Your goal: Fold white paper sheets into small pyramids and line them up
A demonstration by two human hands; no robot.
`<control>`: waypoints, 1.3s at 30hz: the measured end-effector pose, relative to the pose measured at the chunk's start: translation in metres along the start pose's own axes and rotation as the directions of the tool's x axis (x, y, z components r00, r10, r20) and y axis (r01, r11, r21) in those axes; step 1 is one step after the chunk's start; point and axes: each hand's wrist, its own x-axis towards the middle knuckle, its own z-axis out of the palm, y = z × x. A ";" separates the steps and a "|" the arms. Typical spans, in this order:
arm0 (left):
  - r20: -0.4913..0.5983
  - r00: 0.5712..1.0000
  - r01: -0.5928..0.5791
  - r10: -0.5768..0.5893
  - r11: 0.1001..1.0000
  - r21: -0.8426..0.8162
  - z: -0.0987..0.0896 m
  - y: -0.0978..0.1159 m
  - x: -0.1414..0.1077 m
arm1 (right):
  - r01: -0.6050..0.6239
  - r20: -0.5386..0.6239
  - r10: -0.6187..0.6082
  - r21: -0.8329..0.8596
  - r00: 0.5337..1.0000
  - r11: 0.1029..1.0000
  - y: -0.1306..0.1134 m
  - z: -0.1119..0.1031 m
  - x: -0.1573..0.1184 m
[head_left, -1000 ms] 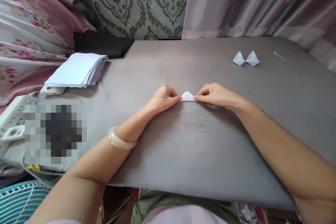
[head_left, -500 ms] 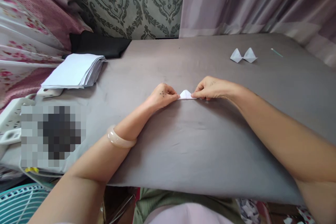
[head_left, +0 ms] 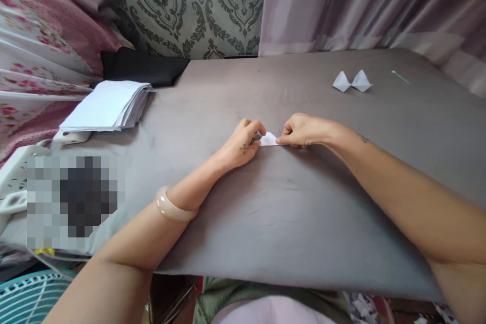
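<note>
A small piece of white folded paper (head_left: 269,139) with a peaked top lies at the middle of the grey-covered table (head_left: 235,228). My right hand (head_left: 304,130) pinches its right end between thumb and fingers. At its left end is my left hand (head_left: 243,144), thumb and index finger spread apart around the paper's edge, the thumb touching or very near it. Two white folded paper shapes (head_left: 361,81) with pointed tops stand side by side at the back right.
A stack of white paper (head_left: 106,104) rests at the left, before a black folded item (head_left: 144,67). White power strips (head_left: 21,167) and a blurred-out patch are nearer. A thin green stick (head_left: 400,77) lies far right. A teal fan grille (head_left: 34,293) shows bottom left.
My left index finger has lifted away from the thumb, opening the pinch on the paper's left end. My right hand has stayed nearly in place, still pinching.
</note>
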 end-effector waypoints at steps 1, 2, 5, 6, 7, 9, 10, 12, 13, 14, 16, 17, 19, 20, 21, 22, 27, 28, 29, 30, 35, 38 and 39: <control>0.009 0.996 -0.088 0.088 0.996 0.034 0.003 -0.001 -0.002 | -0.009 -0.012 0.009 -0.054 1.000 0.999 -0.002 0.000 -0.001; 0.033 0.986 -0.163 0.161 0.984 0.066 0.006 -0.002 -0.003 | -0.020 -0.038 0.016 -0.108 0.999 0.994 -0.002 -0.001 -0.003; 0.083 0.960 -0.279 0.269 0.948 0.153 0.012 -0.005 -0.005 | -0.034 -0.100 0.016 -0.185 0.995 0.982 0.006 -0.001 -0.006; 0.084 0.956 -0.292 0.281 0.940 0.177 0.014 -0.006 -0.005 | -0.031 -0.104 0.014 -0.162 0.995 0.986 0.010 -0.001 -0.007; 0.084 0.954 -0.300 0.289 0.933 0.199 0.015 -0.008 -0.005 | -0.019 -0.088 0.009 -0.114 0.996 0.993 0.016 -0.001 -0.009; 0.089 0.948 -0.318 0.305 0.920 0.231 0.016 -0.011 -0.004 | 0.005 -0.074 -0.004 0.006 0.997 1.000 0.025 0.000 -0.011; 0.094 0.946 -0.324 0.310 0.915 0.240 0.016 -0.012 -0.004 | 0.010 -0.074 -0.006 0.056 0.997 0.998 0.028 0.001 -0.012; 0.102 0.944 -0.330 0.314 0.911 0.246 0.016 -0.013 -0.003 | 0.013 -0.077 -0.005 0.092 0.997 0.996 0.031 0.004 -0.014; 0.108 0.944 -0.330 0.313 0.912 0.245 0.016 -0.013 -0.003 | 0.011 -0.087 -0.004 0.077 0.996 0.997 0.031 0.005 -0.015; 0.112 0.945 -0.327 0.308 0.914 0.242 0.016 -0.013 -0.003 | 0.009 -0.108 -0.003 0.050 0.994 0.999 0.030 0.007 -0.015; 0.118 0.947 -0.319 0.299 0.921 0.226 0.015 -0.010 -0.004 | 0.000 -0.162 -0.003 -0.014 0.987 1.000 0.026 0.010 -0.015; 0.115 0.948 -0.314 0.296 0.926 0.208 0.014 -0.008 -0.004 | -0.009 -0.185 0.001 -0.039 0.983 0.999 0.023 0.011 -0.015; 0.086 0.961 -0.275 0.264 0.950 0.146 0.011 -0.002 -0.004 | -0.027 -0.194 0.011 -0.079 0.981 0.996 0.018 0.011 -0.014; 0.067 0.972 -0.229 0.223 0.969 0.095 0.010 0.000 -0.003 | -0.027 -0.178 0.009 -0.101 0.984 0.995 0.016 0.010 -0.014; 0.055 0.985 -0.168 0.166 0.985 0.030 0.008 0.003 -0.002 | -0.017 -0.159 -0.002 -0.120 0.987 0.993 0.014 0.010 -0.012; 0.052 0.994 -0.095 0.097 0.995 -0.040 0.007 0.004 0.000 | 0.002 -0.150 -0.022 -0.132 0.988 0.991 0.012 0.010 -0.011; 0.041 0.995 0.101 -0.094 0.958 -0.269 0.007 -0.001 0.006 | 0.112 -0.201 -0.130 -0.100 0.971 0.989 0.009 0.012 -0.006; 0.015 0.994 0.109 -0.109 0.955 -0.275 0.009 -0.004 0.007 | 0.130 -0.201 -0.144 -0.080 0.969 0.988 0.009 0.013 -0.006; -0.016 0.992 0.120 -0.129 0.955 -0.272 0.010 -0.007 0.007 | 0.153 -0.193 -0.160 -0.053 0.968 0.987 0.010 0.014 -0.006; -0.038 0.988 0.133 -0.147 0.956 -0.260 0.012 -0.009 0.007 | 0.177 -0.181 -0.178 -0.023 0.967 0.984 0.011 0.015 -0.006; -0.020 0.985 0.162 -0.169 0.967 -0.198 0.012 -0.009 0.008 | 0.280 -0.212 -0.266 0.040 0.940 0.959 0.022 0.023 -0.010; -0.010 0.982 0.181 -0.190 0.949 -0.258 0.011 -0.007 0.008 | 0.336 -0.287 -0.299 0.092 0.910 0.937 0.027 0.031 -0.013; 0.009 0.980 0.192 -0.199 0.935 -0.297 0.011 -0.006 0.007 | 0.340 -0.307 -0.290 0.125 0.907 0.932 0.027 0.033 -0.015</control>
